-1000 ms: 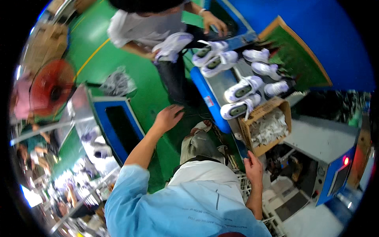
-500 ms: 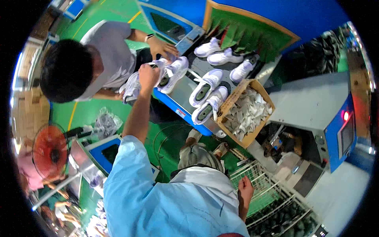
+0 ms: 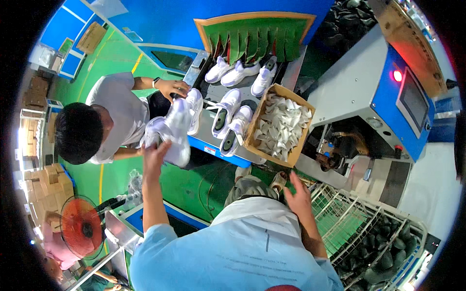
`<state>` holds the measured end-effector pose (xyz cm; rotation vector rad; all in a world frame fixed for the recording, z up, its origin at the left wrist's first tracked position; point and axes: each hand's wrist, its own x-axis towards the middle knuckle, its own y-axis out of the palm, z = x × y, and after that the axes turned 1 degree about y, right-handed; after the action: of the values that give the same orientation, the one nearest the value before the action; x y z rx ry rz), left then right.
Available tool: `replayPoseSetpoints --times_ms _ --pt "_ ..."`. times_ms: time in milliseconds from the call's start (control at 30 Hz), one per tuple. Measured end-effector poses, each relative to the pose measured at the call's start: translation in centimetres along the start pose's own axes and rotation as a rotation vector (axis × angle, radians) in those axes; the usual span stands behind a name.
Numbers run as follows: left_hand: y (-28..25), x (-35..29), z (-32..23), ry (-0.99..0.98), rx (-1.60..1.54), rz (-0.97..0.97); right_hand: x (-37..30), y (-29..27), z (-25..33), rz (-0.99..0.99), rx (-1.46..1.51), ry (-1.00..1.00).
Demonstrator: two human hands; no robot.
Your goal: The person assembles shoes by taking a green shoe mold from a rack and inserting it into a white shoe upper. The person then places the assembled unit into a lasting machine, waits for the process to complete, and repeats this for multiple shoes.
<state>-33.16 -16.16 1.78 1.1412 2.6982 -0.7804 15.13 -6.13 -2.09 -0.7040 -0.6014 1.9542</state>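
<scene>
1. Gripping a blurred white-and-lavender sneaker, the person's left hand had its thumb laid along the shoe's near edge; the far fingers were partly hidden.
2. The held sneaker hung in front of the metal-topped work table with a blue front edge, to the left of the shoes standing there.
3. A second white-and-lavender sneaker overlapped the first on its left; whether the two touched could not be told.
4. A co-worker in a pale grey short-sleeved shirt faced the table, with one hand at the upper end of the held sneaker; contact could not be told.
5. The person's right hand was empty, its fingers spread, near the lower corner of an open brown cardboard carton filled with crumpled white pieces.
6. Beside the carton stood a pair of white lace-up shoes with dark insoles; one more white shoe stood to their left.
7. Farther back, three white shoes rested before a green slit curtain in a wooden frame.
</scene>
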Motion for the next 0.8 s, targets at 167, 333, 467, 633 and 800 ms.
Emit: replayPoseSetpoints --times_ms 167,333,467,633,800 --pt "10.3 -9.6 -6.1 -0.433 -0.568 0.727 4.3 -2.8 8.0 0.032 -0.430 -0.933" --pt "20.7 -11.6 -4.0 -0.797 -0.833 1.404 2.3 -10.6 3.4 0.226 -0.316 -0.785" --pt "29.0 -16.8 -6.9 -0.480 -0.804 0.945 -1.3 -11.8 -6.5 -0.041 0.784 0.034" --pt "34.1 -20.7 -7.4 -0.361 -0.372 0.972 -3.3 -16.3 -9.6 -0.332 0.991 0.313" --pt "35.2 -20.2 -5.0 -0.266 -0.082 1.010 1.7 -20.1 -9.2 -0.477 0.567 0.377"
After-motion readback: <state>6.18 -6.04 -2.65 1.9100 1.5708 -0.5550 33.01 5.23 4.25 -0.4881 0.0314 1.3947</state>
